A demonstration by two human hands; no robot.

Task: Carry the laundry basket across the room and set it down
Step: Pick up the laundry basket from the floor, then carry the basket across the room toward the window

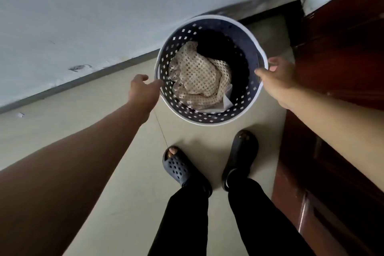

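Blur softens much of the head view, and the underside of the laundry basket point(252, 97) is hidden by its own round body, so whether it rests on the pale floor point(116, 131) or hangs just above it cannot be told. Dark cloth point(226, 52) fills the far side of the basket in shadow with no detail readable; a cream dotted garment point(199, 77) lies over the near side. The basket sits close to the white wall point(83, 16), beside a reddish wooden door point(342, 58), ahead of two feet in dark slippers point(178, 168).

At the left rim, the left hand point(143, 93) has its fingers loosely curled, its fingertips reaching the white edge; a firm grip cannot be confirmed. At the right rim, the right hand point(276, 77) has its thumb on the inside and fingers outside, slightly parted around the rim; whether they clamp it is unclear. Both forearms run out of frame.
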